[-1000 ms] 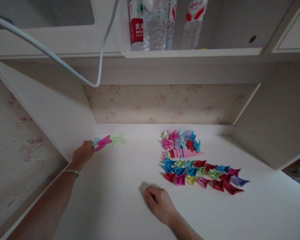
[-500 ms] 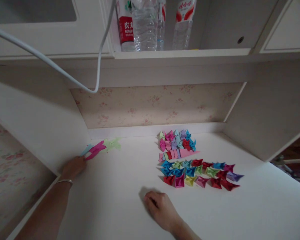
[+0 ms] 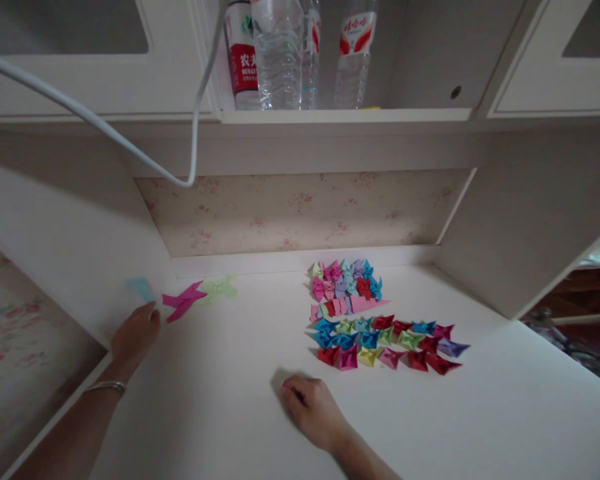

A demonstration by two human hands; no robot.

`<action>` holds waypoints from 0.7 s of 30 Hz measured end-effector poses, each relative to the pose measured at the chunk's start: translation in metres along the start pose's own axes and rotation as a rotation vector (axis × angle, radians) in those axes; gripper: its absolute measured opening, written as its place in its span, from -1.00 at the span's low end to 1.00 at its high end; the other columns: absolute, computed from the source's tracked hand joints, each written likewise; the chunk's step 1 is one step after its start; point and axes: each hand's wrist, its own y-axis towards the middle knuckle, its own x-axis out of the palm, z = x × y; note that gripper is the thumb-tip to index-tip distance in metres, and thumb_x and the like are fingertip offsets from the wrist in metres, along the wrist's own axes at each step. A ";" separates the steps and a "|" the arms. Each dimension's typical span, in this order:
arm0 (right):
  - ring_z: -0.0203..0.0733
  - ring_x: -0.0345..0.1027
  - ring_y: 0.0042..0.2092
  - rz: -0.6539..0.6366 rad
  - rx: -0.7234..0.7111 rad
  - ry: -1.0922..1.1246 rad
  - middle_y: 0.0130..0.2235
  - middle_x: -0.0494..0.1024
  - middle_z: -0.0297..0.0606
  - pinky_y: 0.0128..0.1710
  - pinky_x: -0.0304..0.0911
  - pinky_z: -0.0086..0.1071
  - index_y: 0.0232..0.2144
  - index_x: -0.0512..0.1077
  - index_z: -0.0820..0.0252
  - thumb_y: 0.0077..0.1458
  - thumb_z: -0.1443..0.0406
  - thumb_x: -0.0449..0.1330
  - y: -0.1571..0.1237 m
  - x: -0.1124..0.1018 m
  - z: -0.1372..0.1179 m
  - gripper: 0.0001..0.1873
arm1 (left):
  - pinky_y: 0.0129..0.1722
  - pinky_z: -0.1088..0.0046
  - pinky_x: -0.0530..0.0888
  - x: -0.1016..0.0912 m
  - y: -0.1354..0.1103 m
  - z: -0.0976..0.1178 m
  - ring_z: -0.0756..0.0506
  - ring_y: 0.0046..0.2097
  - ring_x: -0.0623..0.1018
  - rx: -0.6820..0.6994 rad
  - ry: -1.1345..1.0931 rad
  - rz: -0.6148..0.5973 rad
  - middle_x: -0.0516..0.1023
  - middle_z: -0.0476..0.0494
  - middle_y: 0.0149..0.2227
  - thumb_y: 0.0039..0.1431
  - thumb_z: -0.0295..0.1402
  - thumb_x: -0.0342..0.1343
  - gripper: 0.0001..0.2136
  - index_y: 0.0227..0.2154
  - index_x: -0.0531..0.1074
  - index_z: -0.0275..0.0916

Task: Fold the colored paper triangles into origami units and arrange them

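Observation:
My left hand is closed in a pinch on a light blue paper piece, lifted near the left side panel and blurred by motion. Just right of it, a magenta folded paper piece lies on the white desk, its tip meeting a pale green paper piece. My right hand rests on the desk as a loose fist, with nothing visible in it. Beyond that fist, rows of small coloured origami pieces are laid out, with a smaller group of folded papers behind them.
A shelf overhangs the desk, holding several plastic bottles. A white cable hangs in front at upper left. Side panels bound the desk, and flowered wallpaper covers the back.
My left hand has lifted the light blue paper off the desk, away from the magenta piece, and drawn it left. My right hand stays in its fist. The view has shifted slightly.

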 end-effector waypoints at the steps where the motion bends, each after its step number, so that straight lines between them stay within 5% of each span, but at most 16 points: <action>1: -0.34 0.22 -0.47 0.000 0.000 0.020 -0.52 0.38 -0.38 -0.45 0.01 -0.47 -0.52 0.40 0.17 0.22 0.25 0.00 0.000 0.000 0.000 -0.69 | -0.13 0.29 0.42 -0.003 -0.005 0.004 -0.21 -0.12 0.52 0.045 -0.024 -0.015 0.55 -0.24 -0.06 0.17 -0.21 -0.07 -0.66 -0.12 0.47 -0.27; 4: -0.34 0.17 -0.50 -0.003 0.028 0.116 -0.56 0.34 -0.39 -0.50 -0.02 -0.46 -0.54 0.39 0.18 0.22 0.21 0.00 0.000 0.000 0.001 -0.66 | -0.14 0.35 0.42 -0.015 -0.033 0.028 -0.16 -0.17 0.54 0.117 -0.179 -0.046 0.54 -0.21 -0.04 0.20 -0.15 -0.13 -0.58 0.00 0.42 -0.24; 6: -0.35 0.15 -0.52 -0.005 0.083 0.232 -0.58 0.32 -0.39 -0.53 -0.02 -0.47 -0.52 0.41 0.19 0.21 0.17 0.02 0.001 0.001 0.004 -0.66 | -0.32 0.44 0.43 -0.024 -0.065 0.055 -0.11 -0.35 0.54 0.050 -0.364 -0.082 0.60 -0.11 -0.32 0.17 -0.08 -0.07 -0.57 -0.06 0.48 -0.21; 9: -0.37 0.11 -0.58 -0.007 0.182 0.473 -0.59 0.31 -0.41 -0.59 -0.04 -0.48 -0.45 0.42 0.22 0.18 0.09 0.06 0.003 0.002 0.009 -0.66 | -0.64 0.56 0.24 -0.031 -0.121 0.109 0.01 -0.67 0.30 -0.122 -0.693 -0.238 0.29 0.12 -0.75 0.08 0.01 0.04 -0.53 -0.10 0.49 -0.21; 11: -0.40 0.10 -0.61 0.014 0.216 0.632 -0.57 0.33 -0.41 -0.63 -0.05 -0.49 -0.38 0.41 0.23 0.16 0.04 0.09 0.003 0.001 0.011 -0.64 | -0.69 0.59 0.18 -0.027 -0.157 0.144 0.07 -0.69 0.23 -0.211 -0.969 -0.294 0.32 0.13 -0.71 0.01 0.01 0.12 -0.53 -0.16 0.49 -0.26; 15: -0.43 0.17 -0.63 0.087 0.205 0.846 -0.42 0.43 -0.34 -0.66 -0.01 -0.51 -0.21 0.38 0.22 0.13 0.01 0.13 0.005 -0.002 0.012 -0.61 | -0.74 0.62 0.10 -0.013 -0.207 0.197 0.17 -0.70 0.18 -0.249 -1.274 -0.471 0.56 -0.08 -0.33 -0.01 -0.04 0.18 -0.60 -0.26 0.46 -0.29; 21: -0.47 0.16 -0.68 0.101 0.242 0.947 -0.52 0.40 -0.40 -0.69 -0.01 -0.54 -0.30 0.42 0.26 0.10 0.04 0.19 0.014 -0.001 0.017 -0.63 | -0.59 0.59 0.28 -0.006 -0.226 0.210 0.07 -0.56 0.37 -0.039 -1.163 -0.602 0.59 -0.12 -0.36 0.10 -0.13 0.12 -0.71 -0.30 0.54 -0.26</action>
